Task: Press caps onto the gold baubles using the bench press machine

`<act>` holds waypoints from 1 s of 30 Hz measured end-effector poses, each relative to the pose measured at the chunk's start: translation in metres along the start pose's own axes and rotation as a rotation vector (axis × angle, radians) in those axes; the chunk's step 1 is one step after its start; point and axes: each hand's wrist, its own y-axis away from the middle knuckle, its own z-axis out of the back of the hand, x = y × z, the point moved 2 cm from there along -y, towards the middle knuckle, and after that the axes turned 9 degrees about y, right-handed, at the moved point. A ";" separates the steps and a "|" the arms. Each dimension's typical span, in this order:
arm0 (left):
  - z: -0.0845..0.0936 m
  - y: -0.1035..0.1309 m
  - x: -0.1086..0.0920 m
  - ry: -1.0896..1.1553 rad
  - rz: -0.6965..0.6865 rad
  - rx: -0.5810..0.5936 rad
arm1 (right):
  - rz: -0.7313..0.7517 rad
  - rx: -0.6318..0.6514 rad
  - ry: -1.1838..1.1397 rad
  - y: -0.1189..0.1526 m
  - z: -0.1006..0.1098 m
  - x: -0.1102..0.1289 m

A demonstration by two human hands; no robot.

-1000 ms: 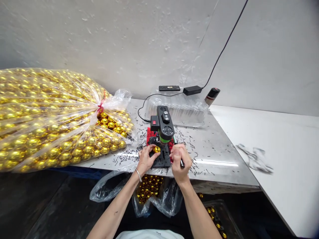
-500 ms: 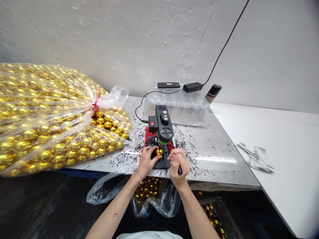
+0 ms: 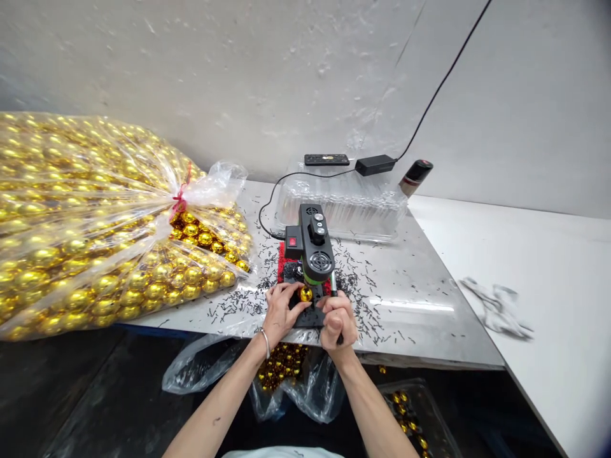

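A small black machine (image 3: 316, 242) with a red switch stands on the metal table. Beneath its head, a shiny gold ball (image 3: 306, 294) sits above the black base. My left hand (image 3: 282, 312) pinches this ball between thumb and fingers from the left side. My right hand (image 3: 339, 321) is wrapped round the machine's lever (image 3: 333, 284), whose black end shows below the fist. Thin black shavings are scattered about the base, and a red mat (image 3: 281, 261) shows partly under it.
A large clear bag of gold balls (image 3: 95, 235) fills the left. Behind the machine lie a clear plastic tray (image 3: 353, 213), a power adapter (image 3: 375, 165) and a remote (image 3: 326, 159). Below the edge hangs an open bag of balls (image 3: 281, 366). Gloves (image 3: 499, 308) lie right.
My right hand, still round the lever, has moved slightly left and down. My left hand stays at the ball. The whole view has shifted a little.
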 end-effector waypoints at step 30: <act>0.110 -0.029 0.005 -0.641 0.022 -0.228 | -0.191 -0.028 -0.041 -0.058 0.017 0.036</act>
